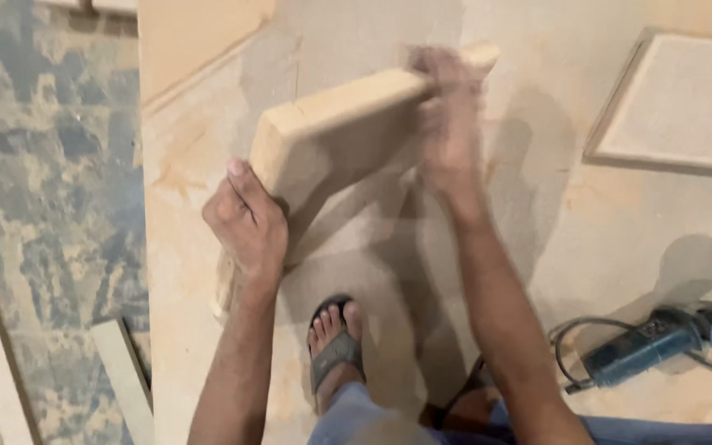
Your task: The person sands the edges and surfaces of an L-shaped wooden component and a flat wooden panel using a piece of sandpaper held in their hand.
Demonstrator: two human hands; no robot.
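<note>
A thick pale wooden board (323,136) stands tilted on its edge over a large dusty sheet on the floor. My left hand (245,222) grips its near lower corner, thumb up on the face. My right hand (448,115) is blurred with motion and rests on the board's upper edge near its far end; whether it holds anything small against the wood cannot be made out. Dust coats both the board and the sheet below.
A blue angle grinder (661,342) with a coiled cable lies on the floor at the right. A framed flat panel (686,103) lies at the upper right. My sandalled foot (335,346) stands beneath the board. Wood strips (125,375) lie at the left on blue-grey patterned flooring.
</note>
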